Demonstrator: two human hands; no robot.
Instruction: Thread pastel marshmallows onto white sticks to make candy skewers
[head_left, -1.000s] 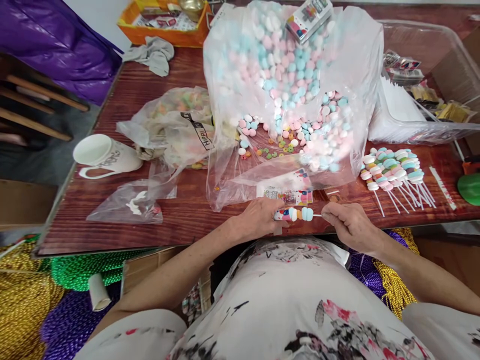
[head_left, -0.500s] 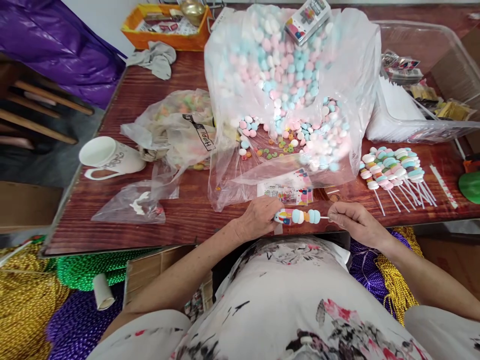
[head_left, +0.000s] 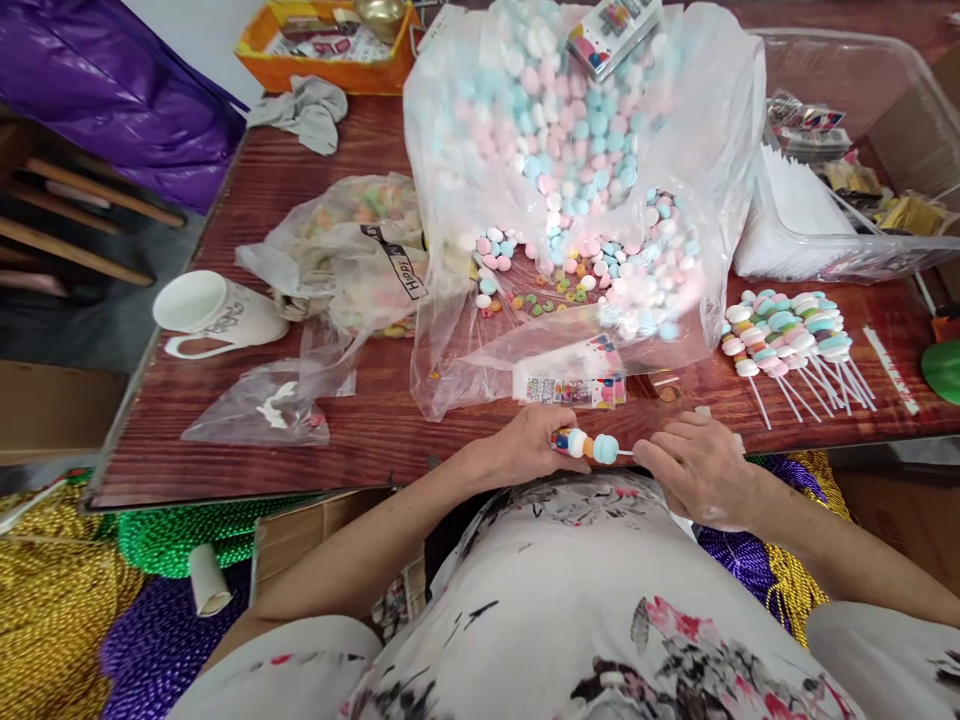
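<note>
Low over the table's front edge, my hands hold a candy skewer with pale blue, white and orange pieces on a white stick. My left hand closes round its left end, where a colourful printed piece shows by the fingers. At the other end the fingers of my right hand are curled, its fingertips at the stick. Small whitish bits stick out behind this hand; I cannot make out what they are. Just beyond my hands lie printed cards in clear plastic.
A large clear bag of pastel candies fills the middle. Finished-looking skewers lie in a pile at right, below a clear tub. At left are a white mug, a smaller bag and a grey cloth.
The skewer has shifted slightly left and down, deeper toward my left hand. My right hand has moved left along the stick and turned, its back now showing, with whitish bits beside it.
</note>
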